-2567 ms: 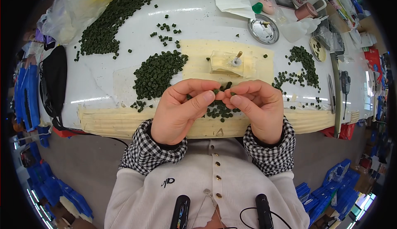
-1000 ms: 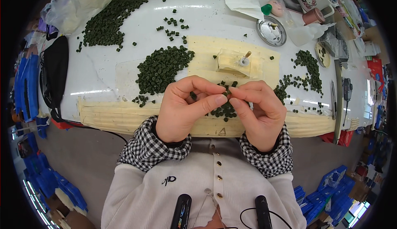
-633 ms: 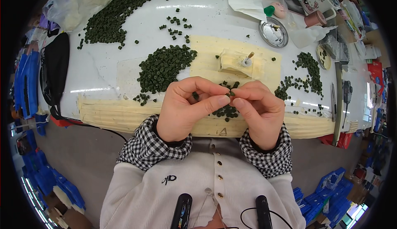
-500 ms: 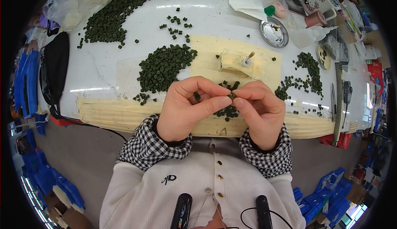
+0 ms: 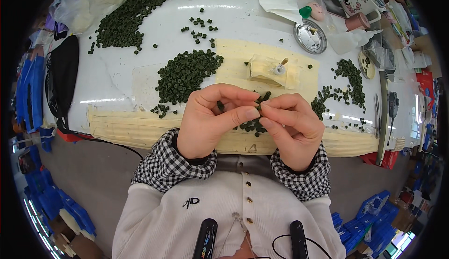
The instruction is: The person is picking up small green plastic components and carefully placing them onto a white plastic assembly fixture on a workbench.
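Head view: one pair of bare hands, centre of the frame, in black-and-white checked sleeves. Left hand (image 5: 203, 123): thumb and forefinger pinching one small dark green piece (image 5: 258, 107); a second green piece (image 5: 220, 105) lodged by its curled fingers. Right hand (image 5: 299, 130): fingers bent, forefinger tip meeting the pinched piece; whether it grips anything itself cannot be told. Beneath the fingertips: a small heap of green pieces (image 5: 252, 126), partly hidden.

Centre, above the hands: one tape-wrapped block (image 5: 262, 70) bearing an upright peg (image 5: 284, 62), set on a pale yellow sheet (image 5: 229, 48). Left of centre: one dense pile of green pieces (image 5: 182, 79). Upper left: a larger pile (image 5: 131, 13), beside a clear plastic bag (image 5: 77, 8). Right: a looser spread of pieces (image 5: 348, 79).

Upper right: one round metal lid (image 5: 310, 36); one folded white paper (image 5: 278, 5); one reddish spool (image 5: 357, 21); one translucent squeeze bottle (image 5: 347, 42). Far left: one black cloth item (image 5: 63, 79).
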A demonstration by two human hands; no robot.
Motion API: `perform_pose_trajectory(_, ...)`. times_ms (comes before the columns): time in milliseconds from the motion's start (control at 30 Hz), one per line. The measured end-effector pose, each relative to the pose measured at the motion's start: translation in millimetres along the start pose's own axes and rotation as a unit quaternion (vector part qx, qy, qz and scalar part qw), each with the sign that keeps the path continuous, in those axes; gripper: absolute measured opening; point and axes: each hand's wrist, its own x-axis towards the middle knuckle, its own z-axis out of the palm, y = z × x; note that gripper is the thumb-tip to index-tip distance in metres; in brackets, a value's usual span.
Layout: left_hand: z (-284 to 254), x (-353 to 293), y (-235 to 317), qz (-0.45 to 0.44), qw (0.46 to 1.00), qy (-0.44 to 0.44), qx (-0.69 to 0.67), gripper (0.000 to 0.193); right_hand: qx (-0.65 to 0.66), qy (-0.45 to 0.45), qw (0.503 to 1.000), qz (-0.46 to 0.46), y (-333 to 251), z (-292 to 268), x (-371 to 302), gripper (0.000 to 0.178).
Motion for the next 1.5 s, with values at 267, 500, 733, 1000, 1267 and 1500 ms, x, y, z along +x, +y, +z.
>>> perform_pose_trajectory(267,-2,0,0,0.051,0.994,0.005,0.092,0.018,-0.005,0.034,0.999,-0.008,6,3,-1,0.023)
perform_pose_trajectory(500,-1,-1,4,0.133,0.962,0.009,0.238,0.022,0.053,0.048,0.997,0.034,8,4,-2,0.016)
perform_pose_trajectory(733,1,-2,6,0.144,0.950,0.008,0.277,0.024,0.045,0.050,0.997,0.027,10,4,-2,0.014)
perform_pose_trajectory(1000,0,-3,5,0.120,0.964,0.003,0.238,0.022,0.012,0.048,0.999,-0.006,9,4,0,0.014)
perform_pose_trajectory(1267,3,-3,8,0.101,0.964,0.008,0.245,0.019,0.013,0.053,0.999,0.000,8,4,0,0.015)
perform_pose_trajectory(1500,1,-3,6,0.090,0.970,0.009,0.225,0.019,0.003,0.040,0.999,-0.018,9,2,0,0.016)
